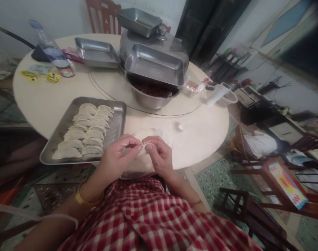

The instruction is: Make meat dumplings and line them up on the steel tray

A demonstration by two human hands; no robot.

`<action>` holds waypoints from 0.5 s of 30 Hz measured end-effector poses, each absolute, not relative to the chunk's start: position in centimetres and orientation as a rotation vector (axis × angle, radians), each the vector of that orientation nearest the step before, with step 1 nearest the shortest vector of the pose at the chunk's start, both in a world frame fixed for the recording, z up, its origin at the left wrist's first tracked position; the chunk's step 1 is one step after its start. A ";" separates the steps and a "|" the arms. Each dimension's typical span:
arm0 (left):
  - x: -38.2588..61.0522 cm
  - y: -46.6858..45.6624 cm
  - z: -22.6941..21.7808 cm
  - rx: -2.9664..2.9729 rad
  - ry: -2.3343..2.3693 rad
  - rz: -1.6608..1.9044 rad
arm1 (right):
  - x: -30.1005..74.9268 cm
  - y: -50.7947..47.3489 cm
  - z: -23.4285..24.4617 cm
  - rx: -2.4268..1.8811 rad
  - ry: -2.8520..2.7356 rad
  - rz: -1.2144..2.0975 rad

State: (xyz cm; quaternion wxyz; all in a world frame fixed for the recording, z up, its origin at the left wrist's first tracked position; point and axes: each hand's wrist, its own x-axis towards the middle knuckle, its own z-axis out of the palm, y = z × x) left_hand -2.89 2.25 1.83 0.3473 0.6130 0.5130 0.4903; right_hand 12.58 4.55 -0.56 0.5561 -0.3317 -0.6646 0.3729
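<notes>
Head view: left hand (pixel 122 152) and right hand (pixel 161 153) hold closed pinches on a dumpling's (pixel 143 151) edge, near a metal tray (pixel 118 122) with two rows of folded dumplings (pixel 75 135).

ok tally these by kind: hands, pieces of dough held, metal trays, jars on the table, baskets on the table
Hands: 2
Held dough: 1
Trays: 4
Jar: 1
Basket: 1
Total: 9
</notes>
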 end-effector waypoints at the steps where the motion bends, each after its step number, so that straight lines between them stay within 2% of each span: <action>1: -2.9 2.2 1.8 1.605 1.332 1.273 | 12.6 4.5 -0.6 -0.768 -1.587 0.855; 11: -3.1 1.7 1.7 1.683 1.414 1.300 | 12.6 4.2 -0.3 -0.741 -1.678 0.815; 15: -3.2 1.7 1.7 1.882 1.397 1.359 | 12.7 4.2 -0.1 -0.706 -1.682 0.853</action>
